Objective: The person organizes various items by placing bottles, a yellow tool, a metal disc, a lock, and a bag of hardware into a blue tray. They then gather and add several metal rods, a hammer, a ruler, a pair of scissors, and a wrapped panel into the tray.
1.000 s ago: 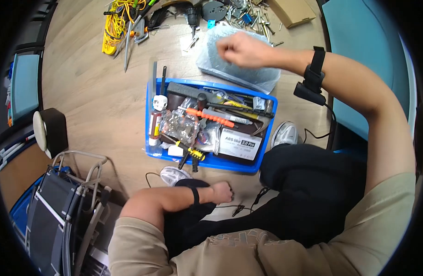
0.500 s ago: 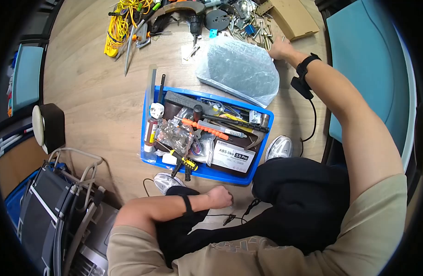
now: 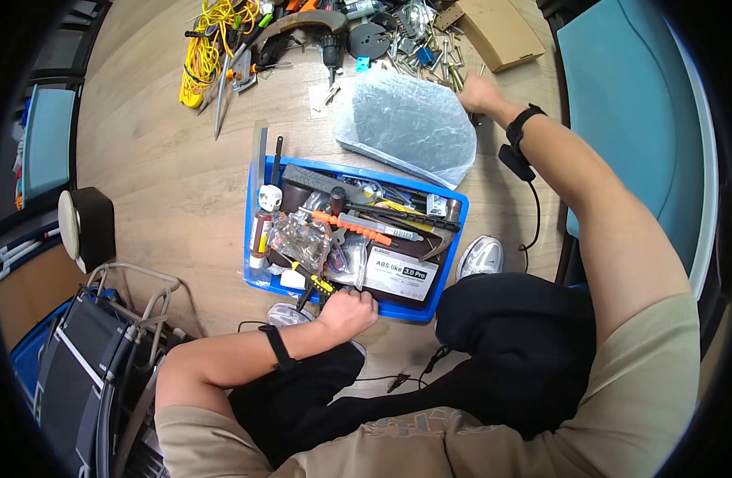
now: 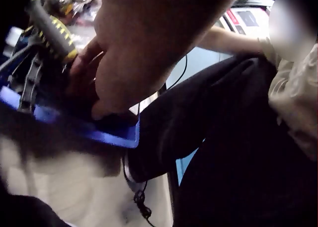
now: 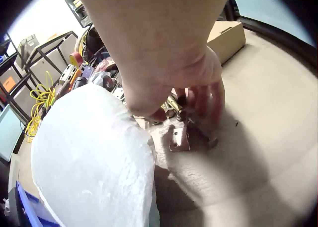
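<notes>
The right hand [image 3: 481, 94] reaches down beside a grey package in clear plastic wrap [image 3: 410, 123], at the edge of the loose hardware. Right wrist view: its thumb and fingers are apart and point down, above a small metal plate with holes [image 5: 179, 139] and a brass-coloured bolt [image 5: 174, 105]. The left hand [image 3: 348, 312] lies bent over the front rim of a blue bin [image 3: 420, 313], right by a yellow-and-black handle [image 3: 322, 284]. In the left wrist view its fingers [image 4: 84, 73] go in behind the rim, partly in shadow; I cannot tell whether they grip something.
A white-labelled ELEGOO box [image 3: 402, 275], an orange segmented hose [image 3: 351, 228] and bagged parts [image 3: 298, 239] fill the bin. Beyond lie bolts [image 3: 441, 64], a drill [image 3: 331, 49], a yellow cord [image 3: 206, 52] and an open cardboard box [image 3: 497, 32]. A teal seat [image 3: 625, 95] stands right.
The right hand has gone from over the wrapped package to the floor at its right side. The left hand has moved up from near the knee to the bin's front rim.
</notes>
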`<action>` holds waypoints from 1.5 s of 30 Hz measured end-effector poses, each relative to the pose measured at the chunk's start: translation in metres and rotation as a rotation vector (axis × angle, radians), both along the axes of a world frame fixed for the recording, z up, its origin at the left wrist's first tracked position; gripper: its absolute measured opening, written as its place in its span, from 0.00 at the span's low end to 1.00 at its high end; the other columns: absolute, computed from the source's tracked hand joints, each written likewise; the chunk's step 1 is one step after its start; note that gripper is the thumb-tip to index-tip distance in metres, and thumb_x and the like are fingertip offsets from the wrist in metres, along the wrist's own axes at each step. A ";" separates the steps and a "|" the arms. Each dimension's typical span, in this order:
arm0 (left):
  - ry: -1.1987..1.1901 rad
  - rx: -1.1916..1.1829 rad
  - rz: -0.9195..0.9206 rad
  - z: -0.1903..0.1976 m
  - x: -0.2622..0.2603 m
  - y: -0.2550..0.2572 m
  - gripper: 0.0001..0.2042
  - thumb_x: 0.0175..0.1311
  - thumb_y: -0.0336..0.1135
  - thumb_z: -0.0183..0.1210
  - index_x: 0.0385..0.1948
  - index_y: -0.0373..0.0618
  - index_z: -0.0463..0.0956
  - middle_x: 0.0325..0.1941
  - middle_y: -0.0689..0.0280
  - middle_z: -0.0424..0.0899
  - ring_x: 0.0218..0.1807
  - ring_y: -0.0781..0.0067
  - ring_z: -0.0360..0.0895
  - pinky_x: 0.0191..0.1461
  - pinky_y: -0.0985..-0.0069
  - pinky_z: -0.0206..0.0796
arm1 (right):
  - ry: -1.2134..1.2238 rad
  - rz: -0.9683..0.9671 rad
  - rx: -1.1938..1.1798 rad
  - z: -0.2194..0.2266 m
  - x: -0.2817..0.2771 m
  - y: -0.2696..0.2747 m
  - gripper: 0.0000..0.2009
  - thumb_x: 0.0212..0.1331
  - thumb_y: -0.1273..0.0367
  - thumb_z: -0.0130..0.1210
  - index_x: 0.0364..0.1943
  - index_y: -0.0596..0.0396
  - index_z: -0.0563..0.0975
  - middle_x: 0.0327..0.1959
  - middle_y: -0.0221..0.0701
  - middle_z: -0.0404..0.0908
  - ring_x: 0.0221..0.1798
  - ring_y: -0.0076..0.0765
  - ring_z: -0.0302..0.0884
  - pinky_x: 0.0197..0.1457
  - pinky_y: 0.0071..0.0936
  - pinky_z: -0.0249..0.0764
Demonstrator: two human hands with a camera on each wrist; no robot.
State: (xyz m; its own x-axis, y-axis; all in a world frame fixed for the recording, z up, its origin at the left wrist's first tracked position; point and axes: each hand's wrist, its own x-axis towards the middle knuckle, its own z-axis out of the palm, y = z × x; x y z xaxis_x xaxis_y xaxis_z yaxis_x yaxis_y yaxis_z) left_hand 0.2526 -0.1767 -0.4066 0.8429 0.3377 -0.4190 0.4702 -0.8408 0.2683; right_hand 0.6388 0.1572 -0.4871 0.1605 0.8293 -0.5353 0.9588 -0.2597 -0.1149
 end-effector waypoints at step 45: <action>-0.432 -0.253 0.659 0.052 -0.146 0.137 0.04 0.67 0.31 0.65 0.38 0.42 0.83 0.35 0.58 0.85 0.33 0.54 0.84 0.36 0.64 0.77 | 0.322 0.513 0.459 0.091 -0.026 0.010 0.12 0.74 0.65 0.54 0.43 0.63 0.74 0.32 0.49 0.79 0.36 0.56 0.79 0.43 0.46 0.74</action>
State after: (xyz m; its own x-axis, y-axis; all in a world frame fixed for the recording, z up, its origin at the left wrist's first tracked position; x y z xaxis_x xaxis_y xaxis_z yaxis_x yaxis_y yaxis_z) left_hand 0.1067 -0.0400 -0.3542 0.6093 0.7577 -0.2337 0.6578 -0.3185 0.6825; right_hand 0.6132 0.1671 -0.3957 -0.4114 0.9085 -0.0734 0.8472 0.3515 -0.3985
